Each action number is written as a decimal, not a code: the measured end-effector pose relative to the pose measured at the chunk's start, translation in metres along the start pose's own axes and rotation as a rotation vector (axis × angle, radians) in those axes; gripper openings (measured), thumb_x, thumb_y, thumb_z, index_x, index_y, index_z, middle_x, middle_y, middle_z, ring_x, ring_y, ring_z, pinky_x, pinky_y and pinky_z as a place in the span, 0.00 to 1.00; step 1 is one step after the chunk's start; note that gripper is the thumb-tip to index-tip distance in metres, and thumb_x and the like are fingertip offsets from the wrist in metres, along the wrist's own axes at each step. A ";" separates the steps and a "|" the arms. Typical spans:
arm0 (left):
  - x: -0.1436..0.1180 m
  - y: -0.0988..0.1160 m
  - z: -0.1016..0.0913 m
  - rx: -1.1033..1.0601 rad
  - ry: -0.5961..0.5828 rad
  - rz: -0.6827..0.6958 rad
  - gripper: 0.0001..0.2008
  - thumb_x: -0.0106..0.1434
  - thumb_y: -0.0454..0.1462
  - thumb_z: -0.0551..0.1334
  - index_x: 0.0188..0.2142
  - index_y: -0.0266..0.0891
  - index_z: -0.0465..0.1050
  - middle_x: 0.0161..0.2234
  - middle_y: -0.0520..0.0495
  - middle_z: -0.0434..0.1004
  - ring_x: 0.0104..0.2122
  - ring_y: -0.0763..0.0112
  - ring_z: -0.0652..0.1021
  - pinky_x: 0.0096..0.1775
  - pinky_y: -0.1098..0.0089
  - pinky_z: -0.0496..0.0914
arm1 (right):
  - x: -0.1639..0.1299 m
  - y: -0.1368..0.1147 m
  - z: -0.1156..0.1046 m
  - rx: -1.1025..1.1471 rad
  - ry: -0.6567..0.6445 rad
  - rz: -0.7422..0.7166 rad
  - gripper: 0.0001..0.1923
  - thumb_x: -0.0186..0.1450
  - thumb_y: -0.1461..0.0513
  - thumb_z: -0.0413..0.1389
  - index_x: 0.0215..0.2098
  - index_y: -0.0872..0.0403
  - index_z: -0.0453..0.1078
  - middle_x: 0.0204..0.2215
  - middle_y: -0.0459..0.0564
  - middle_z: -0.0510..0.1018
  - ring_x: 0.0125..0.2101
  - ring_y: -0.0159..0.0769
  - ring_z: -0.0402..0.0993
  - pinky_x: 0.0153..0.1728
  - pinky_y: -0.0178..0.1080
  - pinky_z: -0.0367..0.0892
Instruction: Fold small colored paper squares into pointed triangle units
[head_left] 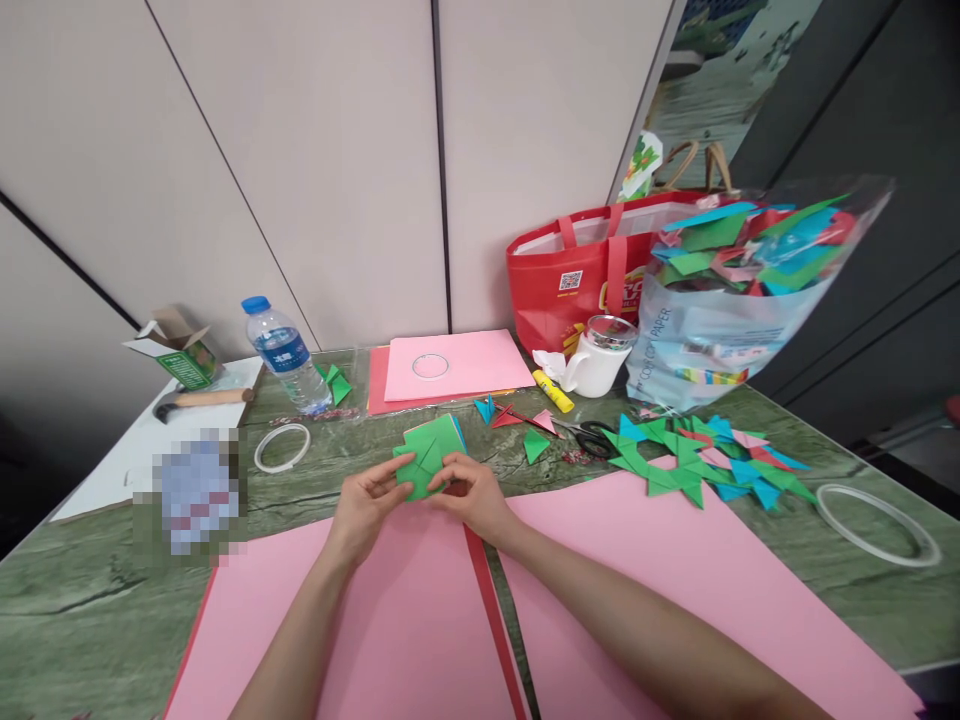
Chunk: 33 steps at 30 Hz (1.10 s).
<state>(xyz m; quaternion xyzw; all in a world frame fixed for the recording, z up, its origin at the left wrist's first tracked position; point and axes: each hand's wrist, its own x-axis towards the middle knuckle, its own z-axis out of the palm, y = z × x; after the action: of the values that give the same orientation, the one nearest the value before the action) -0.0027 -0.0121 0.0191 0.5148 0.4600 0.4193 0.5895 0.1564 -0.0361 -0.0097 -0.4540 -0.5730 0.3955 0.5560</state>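
Observation:
Between both hands is a folded green paper square (422, 468) with crease lines crossing its face. My left hand (369, 503) pinches its left and lower edge, while my right hand (471, 492) has its fingers closed on the right edge. Behind it lies a small stack of green and blue paper squares (451, 428). Large pink paper sheets (405, 610) are under my wrists. To the right of my hands sit a folded green paper piece (535, 446), a red folded piece (507, 416) and black-handled scissors (595, 438).
Folded paper stars (664, 460) lie at right beside a white tape roll (877, 525). Behind them stand a filled plastic bag (697, 335), white mug (598, 362) and red tote (544, 285). At left are a water bottle (285, 355), hammer (202, 398) and another tape roll (282, 448).

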 end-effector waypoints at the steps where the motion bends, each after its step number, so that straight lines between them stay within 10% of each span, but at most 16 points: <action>1: -0.001 0.000 0.001 0.009 0.001 0.002 0.23 0.43 0.35 0.68 0.41 0.36 0.73 0.25 0.48 0.77 0.26 0.72 0.73 0.30 0.74 0.67 | 0.000 -0.001 0.000 0.020 0.016 0.021 0.09 0.47 0.59 0.62 0.22 0.55 0.69 0.25 0.44 0.67 0.29 0.32 0.66 0.30 0.34 0.62; 33: -0.007 -0.003 0.019 0.017 0.085 0.035 0.26 0.41 0.37 0.69 0.43 0.36 0.72 0.14 0.59 0.61 0.17 0.80 0.61 0.22 0.76 0.59 | 0.002 -0.003 0.002 0.247 0.109 0.145 0.10 0.50 0.59 0.60 0.25 0.55 0.65 0.18 0.42 0.69 0.20 0.31 0.67 0.23 0.34 0.65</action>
<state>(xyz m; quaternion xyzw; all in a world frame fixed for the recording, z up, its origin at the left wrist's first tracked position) 0.0145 -0.0230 0.0173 0.5096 0.4790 0.4470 0.5577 0.1543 -0.0354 -0.0063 -0.4430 -0.4546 0.4771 0.6078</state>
